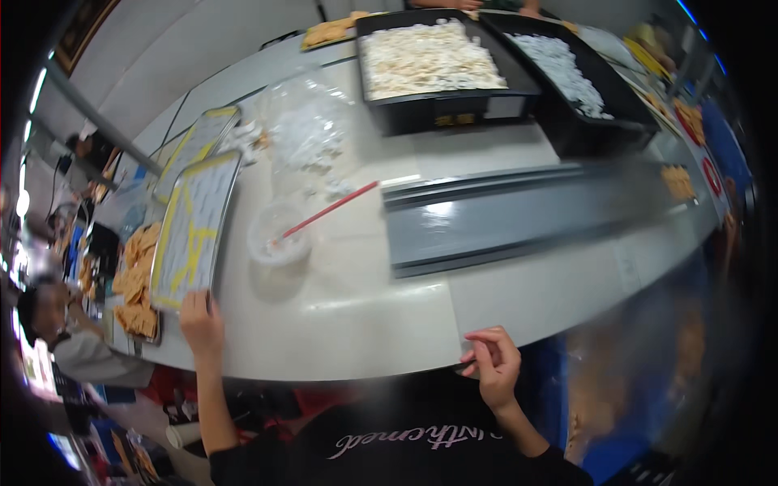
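Observation:
At the near corner of a shallow metal tray (229,194), my left hand (202,326) has its fingers closed on the rim. Inside the tray lie pale grey pieces with yellow strips. My right hand (493,363) hovers by the table's front edge, fingers curled and thumb drawn in; whether something small sits between them is hidden. Between my hands and further back stands a round translucent tub (278,251), with a red stick (332,209) leaning out of it. To its right lies a long grey panel (502,223) with raised edges.
Two black bins at the back hold cream-white pieces (429,61) and pale bluish-white pieces (559,73). A clear plastic bag (308,121) with white bits lies left of them. Orange-tan pieces (138,275) are heaped beside the tray, near another person (97,352) on the left.

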Tool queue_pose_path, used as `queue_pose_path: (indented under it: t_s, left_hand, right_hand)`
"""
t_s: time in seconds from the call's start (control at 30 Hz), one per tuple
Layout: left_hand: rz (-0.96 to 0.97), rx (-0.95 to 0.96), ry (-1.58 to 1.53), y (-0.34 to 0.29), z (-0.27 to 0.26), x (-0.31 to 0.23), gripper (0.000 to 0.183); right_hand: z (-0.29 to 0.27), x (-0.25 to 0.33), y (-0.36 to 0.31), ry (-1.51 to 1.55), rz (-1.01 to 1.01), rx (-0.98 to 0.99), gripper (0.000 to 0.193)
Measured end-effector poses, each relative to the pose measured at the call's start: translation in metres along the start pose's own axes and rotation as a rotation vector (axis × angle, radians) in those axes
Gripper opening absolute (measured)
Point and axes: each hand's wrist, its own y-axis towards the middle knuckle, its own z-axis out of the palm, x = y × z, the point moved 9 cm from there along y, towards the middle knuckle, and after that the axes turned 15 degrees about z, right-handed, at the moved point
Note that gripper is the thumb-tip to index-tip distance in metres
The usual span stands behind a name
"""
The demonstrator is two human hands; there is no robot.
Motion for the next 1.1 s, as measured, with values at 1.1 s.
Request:
queue_pose_path:
  t_s: [1.1]
  left_hand:
    - [0.409, 0.038, -1.216, 0.03, -0.027, -0.281, 0.021]
  right_hand:
    - [-0.233, 0.001, -0.109, -0.205, -0.401, -1.185, 0.017]
